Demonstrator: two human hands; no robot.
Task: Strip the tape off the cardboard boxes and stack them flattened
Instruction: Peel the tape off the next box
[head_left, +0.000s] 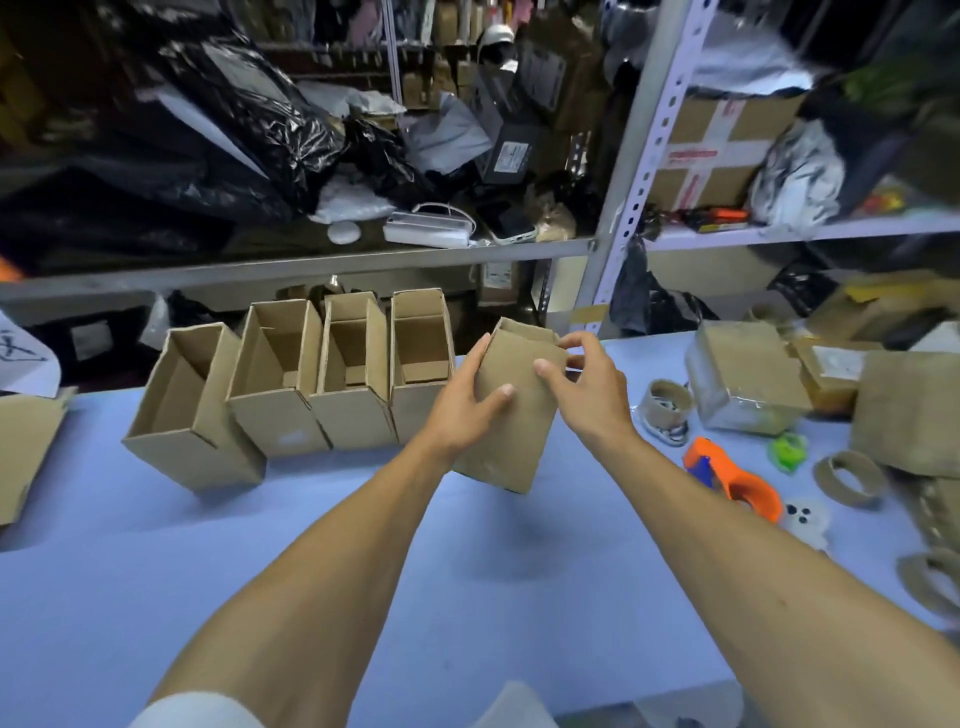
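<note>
Above the blue table (311, 545) I hold a small brown cardboard box (511, 431), tilted with its top away from me. My left hand (462, 405) grips its left side, thumb across the front face. My right hand (587, 389) grips the upper right corner, fingers curled over the top flap. Several open, upright cardboard boxes stand in a row on the table to the left: one at the far left (192, 410), then two more (280, 384) (353, 379), and one (418, 358) right beside my left hand.
An orange tape dispenser (737, 478), empty tape cores (849, 478) and a tape roll (667, 402) lie at the right, with wrapped parcels (743, 379) behind. Flat cardboard (26, 447) lies at the left edge. Cluttered metal shelves (623, 208) stand behind the table.
</note>
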